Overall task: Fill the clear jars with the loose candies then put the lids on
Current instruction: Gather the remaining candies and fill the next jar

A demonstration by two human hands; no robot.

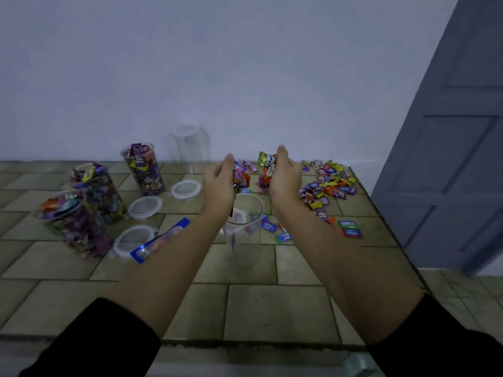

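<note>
Clearly the left hand [219, 183] and right hand [284, 178] each clutch a bunch of candies [239, 176] right over the open jar [242, 227] at centre frame, placed to drop them in. The pile [329, 183] lies at right; filled jars [100, 194] and lids [145, 206] wait at left.

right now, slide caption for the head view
Left hand and right hand hold wrapped candies above an open clear jar, beside three filled jars and three lids

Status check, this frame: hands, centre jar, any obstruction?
Both gripping candies, left hand and right hand, over the open centre jar. Jar looks nearly empty. Three full jars unlidded, lids on the table. Jar mouth unobstructed.
</note>
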